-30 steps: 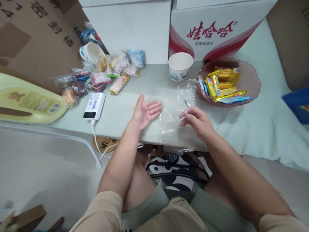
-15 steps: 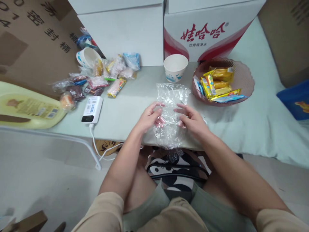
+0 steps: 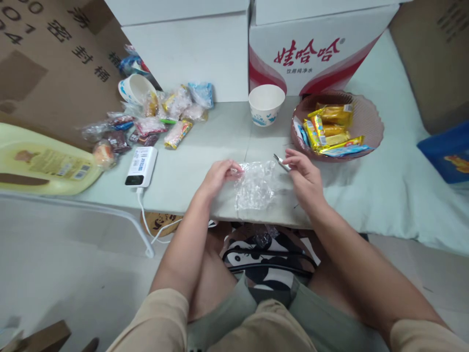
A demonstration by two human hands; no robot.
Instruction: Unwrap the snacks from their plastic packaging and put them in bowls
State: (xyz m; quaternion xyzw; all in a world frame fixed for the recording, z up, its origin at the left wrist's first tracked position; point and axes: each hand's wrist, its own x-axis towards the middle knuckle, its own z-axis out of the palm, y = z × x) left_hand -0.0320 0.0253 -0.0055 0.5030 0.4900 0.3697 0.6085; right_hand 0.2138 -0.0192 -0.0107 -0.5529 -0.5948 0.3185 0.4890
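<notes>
Pale-green bench (image 3: pixel 198 146) is running across, white boxes (image 3: pixel 190 63) standing at 12 o'clock. L hand (image 3: pixel 219 177) is pinching clear plastic wrap (image 3: pixel 254 189), lying at its 3 o'clock. R hand (image 3: pixel 307 180) is gripping sm. metal tool (image 3: pixel 282 163), pointing approx. 10 o'clock, w/ wrap sitting at 9.

Rear end of metal tool (image 3: pixel 280 162) was hidden by right hand's fingers (image 3: pixel 297 160) | whether clear plastic (image 3: pixel 255 188) was gripped by left hand (image 3: pixel 217 177) could not be told | yellow bottle (image 3: pixel 51 168) was cut off at left edge, label print (image 3: pixel 54 159) blurred | blue package (image 3: pixel 443 154) was cropped at right
</notes>
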